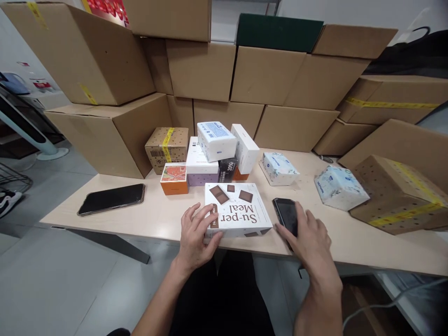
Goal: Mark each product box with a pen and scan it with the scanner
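A white "Su-per Meal" box (pixel 238 207) printed with chocolate pieces lies flat near the table's front edge, its lettering upside down to me. My left hand (pixel 199 233) holds its left front corner, fingers over the top and thumb against the front side. To the right of that box, a black smartphone (pixel 287 215) lies on the table. My right hand (pixel 310 238) grips it, thumb at the lower left edge and fingers along the right side, which they partly hide.
Behind stand a tissue pack (pixel 217 142), a white carton (pixel 246 148), an orange box (pixel 174 179) and a patterned carton (pixel 167 147). A larger phone (pixel 111 199) lies left. More tissue packs (pixel 279 169) sit right, beside a taped carton (pixel 402 198). Stacked cardboard boxes (pixel 224 123) wall the back.
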Tool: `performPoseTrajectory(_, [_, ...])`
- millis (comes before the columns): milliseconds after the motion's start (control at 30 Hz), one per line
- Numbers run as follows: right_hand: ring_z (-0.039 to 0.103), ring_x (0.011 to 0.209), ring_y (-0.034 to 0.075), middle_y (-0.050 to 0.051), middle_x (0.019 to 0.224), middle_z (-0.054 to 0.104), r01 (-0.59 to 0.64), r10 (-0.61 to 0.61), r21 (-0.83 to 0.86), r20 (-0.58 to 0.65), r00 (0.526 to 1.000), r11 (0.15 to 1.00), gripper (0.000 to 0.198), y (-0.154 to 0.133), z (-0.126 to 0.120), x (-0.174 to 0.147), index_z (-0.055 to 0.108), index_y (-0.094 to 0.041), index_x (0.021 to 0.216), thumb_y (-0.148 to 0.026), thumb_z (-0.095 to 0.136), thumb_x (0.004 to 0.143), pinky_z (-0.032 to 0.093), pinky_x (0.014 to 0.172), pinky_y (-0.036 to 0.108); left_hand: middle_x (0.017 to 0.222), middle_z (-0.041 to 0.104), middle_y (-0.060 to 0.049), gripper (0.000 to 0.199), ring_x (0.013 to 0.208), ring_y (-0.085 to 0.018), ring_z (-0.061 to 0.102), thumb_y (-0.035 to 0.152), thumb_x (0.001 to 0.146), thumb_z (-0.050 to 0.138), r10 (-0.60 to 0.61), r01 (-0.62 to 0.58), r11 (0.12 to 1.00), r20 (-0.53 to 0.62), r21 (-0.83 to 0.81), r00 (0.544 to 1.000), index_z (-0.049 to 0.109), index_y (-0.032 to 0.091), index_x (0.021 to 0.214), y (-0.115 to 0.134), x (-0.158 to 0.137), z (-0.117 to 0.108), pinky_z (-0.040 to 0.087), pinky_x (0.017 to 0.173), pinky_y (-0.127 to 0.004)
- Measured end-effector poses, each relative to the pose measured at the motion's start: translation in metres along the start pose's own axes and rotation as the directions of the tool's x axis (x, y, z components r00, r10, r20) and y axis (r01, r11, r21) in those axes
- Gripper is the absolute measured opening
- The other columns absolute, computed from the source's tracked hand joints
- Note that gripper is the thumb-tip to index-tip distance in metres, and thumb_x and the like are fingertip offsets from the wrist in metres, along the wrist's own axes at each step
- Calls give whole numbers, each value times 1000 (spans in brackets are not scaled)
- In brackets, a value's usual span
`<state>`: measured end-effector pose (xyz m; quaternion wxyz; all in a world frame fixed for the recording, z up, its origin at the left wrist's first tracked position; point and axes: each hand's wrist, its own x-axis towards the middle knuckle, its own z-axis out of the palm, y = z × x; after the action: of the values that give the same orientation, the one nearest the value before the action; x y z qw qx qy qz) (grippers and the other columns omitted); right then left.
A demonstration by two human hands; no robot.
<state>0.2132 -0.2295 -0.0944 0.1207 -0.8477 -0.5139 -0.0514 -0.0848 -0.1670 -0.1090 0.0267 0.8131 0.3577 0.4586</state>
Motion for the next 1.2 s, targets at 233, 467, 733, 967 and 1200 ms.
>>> performPoseTrajectory(233, [47,118,41,23,123,53,-28,38,125,-75,996,992,89,14,23,-38,32,-12,152,-70,45,85,41,96,56,133,60,-12,47,134,-36,43,20,81,69,-1,2,1000,-51,21,999,55,22,125,6,1,4,39,107,-59])
performPoseTrajectory(467, [48,114,37,22,119,54,70,103,406,-389,916,911,77,-6,37,-44,46,-10,143,-61,49,86,37,98,59,121,67,-12,47,127,-32,51,7,77,66,173,-171,985,-105,28,979,58,17,122,43,3,8,47,103,-51])
performPoseTrajectory(733, [47,128,33,20,139,47,322,11,536,-526,851,780,75,-60,15,-83,31,-19,152,-45,60,88,43,101,55,126,67,-12,50,124,-29,55,8,85,57,123,-119,987,-24,106,992,51,15,134,60,8,20,47,102,-47])
performPoseTrajectory(967, [48,123,36,25,137,46,397,-105,395,-587,803,829,75,-87,21,-84,31,-14,152,-47,59,90,46,95,59,131,63,-15,55,122,-28,55,10,86,51,49,-52,991,32,124,998,45,11,140,64,10,21,45,102,-46])
performPoseTrajectory(1200, [46,124,36,25,137,46,402,-110,400,-583,805,824,78,-86,20,-84,29,-14,153,-45,61,89,46,95,60,137,59,-15,61,122,-30,52,11,83,49,-67,49,986,107,161,992,42,9,143,70,15,22,41,101,-46])
